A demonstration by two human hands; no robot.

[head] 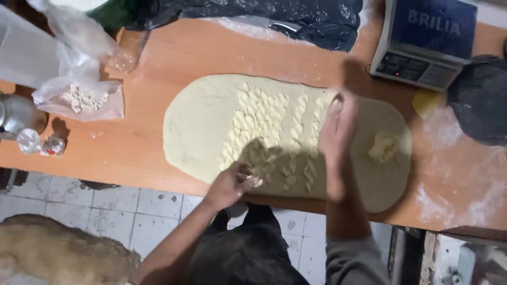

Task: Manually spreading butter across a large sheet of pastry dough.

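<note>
A large oval sheet of dough [200, 126] is shown lying flat on the wooden surface [153, 58], reaching from the left of centre to the right and close to the near edge. Its middle part is covered with rows of pale smeared dabs of fat [259, 121]; a separate lump of fat [384, 146] is seen on the right end of the sheet.

The left hand [231, 182] is seen at the near edge of the dough, its grip curled shut around a small pale bit of fat [254, 181] held at the fingertips, just over the near rows of dabs. The right hand [338, 129] is held above the right half of the sheet, blurred, its grip open with flat fingers and nothing gripped; whether the dough is touched cannot be told. The lump of fat lies just right of this hand, apart from it.

At the far left, a clear plastic bag [79, 97] with pale powder is seen, with a metal vessel [18, 113] at the left edge. A black plastic sheet [296, 18] lies at the far edge, a weighing scale [422, 42] at the far right, and a dark bundle [478, 100] beside it. Flour dust [459, 195] is scattered on the right of the surface. A tiled floor [111, 206] and a tan furry animal [58, 253] are seen below.
</note>
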